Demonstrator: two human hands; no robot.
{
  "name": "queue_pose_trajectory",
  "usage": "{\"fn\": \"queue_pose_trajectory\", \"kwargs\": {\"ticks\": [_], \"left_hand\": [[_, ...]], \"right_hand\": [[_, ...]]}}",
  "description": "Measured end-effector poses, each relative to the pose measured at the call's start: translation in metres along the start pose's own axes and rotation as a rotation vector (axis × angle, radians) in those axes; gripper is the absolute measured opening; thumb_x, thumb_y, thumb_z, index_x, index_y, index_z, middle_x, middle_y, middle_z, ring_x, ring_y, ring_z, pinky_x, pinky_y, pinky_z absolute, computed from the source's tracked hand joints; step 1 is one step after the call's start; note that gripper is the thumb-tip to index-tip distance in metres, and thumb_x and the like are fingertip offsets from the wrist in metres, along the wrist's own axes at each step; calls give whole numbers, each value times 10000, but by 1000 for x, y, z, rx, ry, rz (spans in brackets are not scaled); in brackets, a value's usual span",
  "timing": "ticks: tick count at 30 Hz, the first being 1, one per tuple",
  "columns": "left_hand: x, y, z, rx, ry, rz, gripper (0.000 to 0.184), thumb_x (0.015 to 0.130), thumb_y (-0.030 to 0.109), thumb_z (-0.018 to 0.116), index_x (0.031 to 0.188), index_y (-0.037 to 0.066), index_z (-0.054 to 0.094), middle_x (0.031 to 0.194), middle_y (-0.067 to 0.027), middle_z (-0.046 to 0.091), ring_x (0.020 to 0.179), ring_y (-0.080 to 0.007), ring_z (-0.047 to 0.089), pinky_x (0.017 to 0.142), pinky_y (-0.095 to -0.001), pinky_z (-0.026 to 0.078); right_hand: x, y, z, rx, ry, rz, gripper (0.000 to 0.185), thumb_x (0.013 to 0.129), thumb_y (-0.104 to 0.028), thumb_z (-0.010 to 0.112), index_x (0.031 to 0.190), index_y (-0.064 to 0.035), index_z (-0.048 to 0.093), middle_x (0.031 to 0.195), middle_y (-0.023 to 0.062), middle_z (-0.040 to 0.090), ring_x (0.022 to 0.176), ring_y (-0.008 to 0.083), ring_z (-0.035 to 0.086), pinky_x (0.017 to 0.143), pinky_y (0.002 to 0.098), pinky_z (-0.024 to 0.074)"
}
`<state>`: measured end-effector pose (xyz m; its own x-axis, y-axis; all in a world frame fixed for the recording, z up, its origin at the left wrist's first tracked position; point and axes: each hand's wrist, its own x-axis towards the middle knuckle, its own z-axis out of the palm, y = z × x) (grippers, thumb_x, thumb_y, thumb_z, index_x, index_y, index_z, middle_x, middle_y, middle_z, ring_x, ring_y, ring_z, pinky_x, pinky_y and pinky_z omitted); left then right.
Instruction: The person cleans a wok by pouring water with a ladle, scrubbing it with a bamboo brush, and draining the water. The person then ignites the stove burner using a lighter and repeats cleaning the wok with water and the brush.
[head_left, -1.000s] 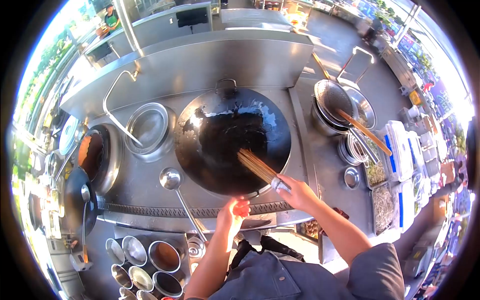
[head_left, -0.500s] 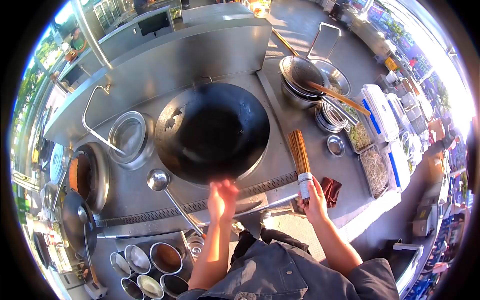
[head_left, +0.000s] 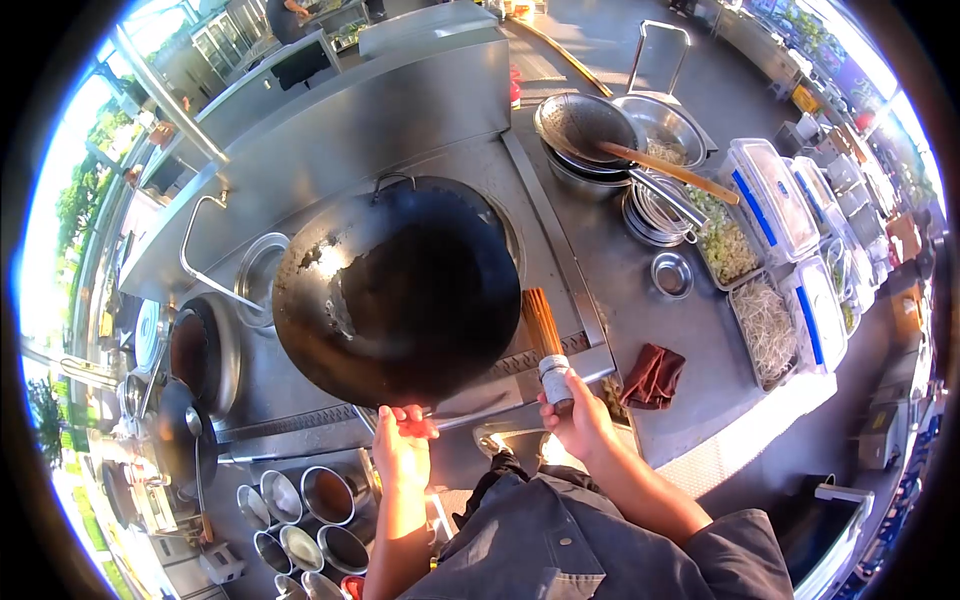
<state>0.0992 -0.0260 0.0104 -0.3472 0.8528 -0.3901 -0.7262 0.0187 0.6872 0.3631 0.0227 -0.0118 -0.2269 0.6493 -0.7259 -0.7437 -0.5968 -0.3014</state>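
Observation:
A large dark wok [head_left: 400, 290] is tilted to the left, lifted partly off its burner ring, with a little shiny liquid at its left side. My left hand [head_left: 403, 447] is at the wok's near edge, fingers curled at the near handle, which they mostly hide. In my right hand [head_left: 577, 415] is a bamboo brush [head_left: 541, 325], gripped by its wrapped end, bristles pointing up and away beside the wok's right rim. A dark red folded cloth [head_left: 653, 376] lies on the counter right of that hand.
A strainer [head_left: 590, 127] with a wooden-handled tool rests on stacked pots at the right. Beyond are food trays [head_left: 765, 330] and lidded boxes [head_left: 775, 200]. A faucet [head_left: 188, 235] stands at the left, metal seasoning pots [head_left: 328, 497] at the lower left. A person stands far back.
The wok has moved left and toward me and now tilts, with less liquid showing. My right hand has drawn the brush out of the wok to its right side.

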Motion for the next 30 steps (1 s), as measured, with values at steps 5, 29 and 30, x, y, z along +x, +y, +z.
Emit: {"fn": "queue_pose_trajectory", "kwargs": {"ticks": [5,29,30], "left_hand": [[-36,16,8,136,-8,56,305,1017,322,466,881,62,551,799,-122,591,588,-237,575,578,-362,495],[-90,-5,61,770,87,132,375,1039,319,367,856,20,501,769,-133,597,514,-180,565,525,-296,488],[-91,-6,65,803,100,135,380,1040,312,360,851,17,505,768,-133,601,505,-175,568,523,-291,489]], "right_hand": [[-9,2,-8,54,-21,146,330,988,-342,503,1229,-118,476,897,150,579,674,192,534,535,265,434],[14,13,-57,316,-155,430,324,984,-295,482,1122,-6,439,900,158,515,689,188,509,536,248,421],[15,14,-58,319,-156,427,324,984,-295,482,1122,-6,439,900,158,515,689,188,509,536,248,421]]}}
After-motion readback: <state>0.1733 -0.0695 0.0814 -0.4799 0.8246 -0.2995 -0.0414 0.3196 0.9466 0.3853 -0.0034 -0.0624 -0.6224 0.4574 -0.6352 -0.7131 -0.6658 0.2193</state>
